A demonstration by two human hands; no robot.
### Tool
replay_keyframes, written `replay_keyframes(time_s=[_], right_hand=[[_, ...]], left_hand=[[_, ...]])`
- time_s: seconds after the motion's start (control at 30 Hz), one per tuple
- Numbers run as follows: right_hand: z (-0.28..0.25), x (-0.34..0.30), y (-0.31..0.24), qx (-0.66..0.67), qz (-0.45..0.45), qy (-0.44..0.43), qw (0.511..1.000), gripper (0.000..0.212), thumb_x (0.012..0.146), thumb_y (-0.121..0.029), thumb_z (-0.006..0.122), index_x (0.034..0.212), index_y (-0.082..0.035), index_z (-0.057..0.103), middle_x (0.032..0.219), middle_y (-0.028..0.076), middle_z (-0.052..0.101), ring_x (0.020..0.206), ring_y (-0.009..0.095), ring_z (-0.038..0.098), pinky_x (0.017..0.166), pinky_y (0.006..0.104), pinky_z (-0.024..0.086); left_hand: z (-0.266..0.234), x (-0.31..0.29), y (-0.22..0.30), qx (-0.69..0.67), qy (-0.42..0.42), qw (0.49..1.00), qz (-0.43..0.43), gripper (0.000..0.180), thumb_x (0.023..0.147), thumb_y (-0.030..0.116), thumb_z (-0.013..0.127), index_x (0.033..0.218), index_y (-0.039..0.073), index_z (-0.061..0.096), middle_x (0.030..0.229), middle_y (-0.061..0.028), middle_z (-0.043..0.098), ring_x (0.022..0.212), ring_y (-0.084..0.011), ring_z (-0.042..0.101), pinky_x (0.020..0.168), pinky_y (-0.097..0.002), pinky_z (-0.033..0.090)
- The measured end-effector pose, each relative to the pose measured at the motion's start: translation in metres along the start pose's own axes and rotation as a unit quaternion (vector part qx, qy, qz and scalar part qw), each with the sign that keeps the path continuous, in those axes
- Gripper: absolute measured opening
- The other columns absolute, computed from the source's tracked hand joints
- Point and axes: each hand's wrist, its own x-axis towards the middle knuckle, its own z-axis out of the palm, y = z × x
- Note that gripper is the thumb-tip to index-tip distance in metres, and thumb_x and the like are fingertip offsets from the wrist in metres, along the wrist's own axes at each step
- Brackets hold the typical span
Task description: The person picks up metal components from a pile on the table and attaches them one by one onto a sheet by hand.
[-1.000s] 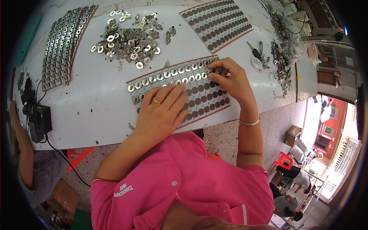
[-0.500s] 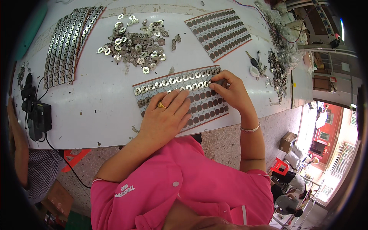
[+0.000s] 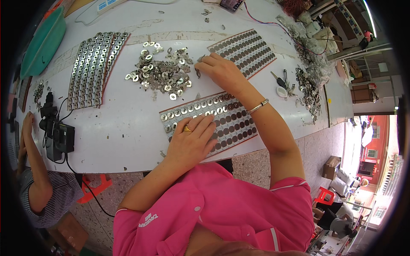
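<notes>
A circuit board panel point(image 3: 232, 137) with rows of dark round discs lies on the table before me. Its upper rows carry shiny silver metal pieces point(image 3: 188, 110). My left hand point(image 3: 190, 138) rests flat across the panel's left-middle part, fingers stretched out, a gold ring on one, hiding some of the rows. Beyond the panel, my right hand point(image 3: 220, 71) is at the right side of a heap of small silver metal pieces point(image 3: 160, 70). Its fingertips are drawn together beside a few stray pieces point(image 3: 197, 73); what they pinch, if anything, is hidden.
Filled panels point(image 3: 87, 70) lie at the far left, another dark-disc panel point(image 3: 250, 51) at the far right. Keys point(image 3: 282, 83) and scrap point(image 3: 308, 91) are to the right. A black power adapter point(image 3: 64, 137), a green basin point(image 3: 45, 42) and another person's arm point(image 3: 36, 149) are at left.
My right hand has left the panel's upper right and reached away to the stray pieces by the heap. The left hand stays on the panel. The camera view has shifted.
</notes>
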Motion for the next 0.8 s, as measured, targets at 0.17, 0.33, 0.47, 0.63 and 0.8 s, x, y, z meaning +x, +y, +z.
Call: replay_keyframes(time_s=[0.17,0.33,0.47,0.63,0.8], right_hand=[[-0.007,-0.011,-0.011,0.145,0.105,0.055,0.982,0.025,0.090,-0.006,0.069,0.115,-0.010,0.070,0.101,0.003,0.069,0.087,0.018,0.068,0.076,0.0301,0.058],[-0.054,-0.064,-0.012,0.555,0.388,0.059,0.734,0.018,0.092,-0.006,0.072,0.110,-0.004,0.071,0.092,0.003,0.072,0.073,0.013,0.068,0.060,0.0230,0.055],[-0.070,-0.106,-0.004,0.513,0.465,-0.039,0.721,0.016,0.094,-0.007,0.073,0.109,-0.002,0.070,0.087,0.002,0.072,0.073,0.008,0.067,0.058,0.0212,0.055],[-0.059,-0.121,-0.014,0.432,0.453,-0.071,0.777,0.018,0.091,-0.008,0.075,0.108,-0.002,0.071,0.083,0.000,0.069,0.068,0.004,0.059,0.056,0.0198,0.049],[-0.058,-0.120,-0.019,0.422,0.443,-0.062,0.788,0.019,0.090,-0.009,0.077,0.106,-0.002,0.072,0.080,-0.002,0.067,0.067,0.003,0.056,0.055,0.0200,0.047]], left_hand=[[-0.001,0.000,-0.001,-0.005,-0.008,1.000,-0.006,0.041,0.088,0.031,0.073,0.121,0.007,0.066,0.140,-0.0042,0.059,0.129,-0.0219,0.052,0.108,-0.0433,0.038],[-0.003,0.000,-0.003,-0.002,-0.021,1.000,-0.010,0.042,0.088,0.030,0.074,0.121,0.007,0.066,0.141,-0.0041,0.058,0.129,-0.0225,0.052,0.110,-0.0443,0.036],[-0.003,0.003,-0.003,0.013,-0.018,1.000,-0.003,0.041,0.088,0.029,0.073,0.121,0.006,0.066,0.140,-0.0049,0.059,0.128,-0.0222,0.053,0.110,-0.0432,0.037],[-0.003,0.003,-0.001,0.021,-0.020,1.000,-0.002,0.040,0.088,0.028,0.073,0.120,0.007,0.065,0.138,-0.0057,0.059,0.128,-0.0214,0.053,0.109,-0.0426,0.038],[-0.002,0.001,0.000,0.023,-0.026,0.999,-0.009,0.041,0.086,0.028,0.075,0.121,0.008,0.066,0.140,-0.0041,0.059,0.129,-0.0221,0.054,0.109,-0.0425,0.037]])
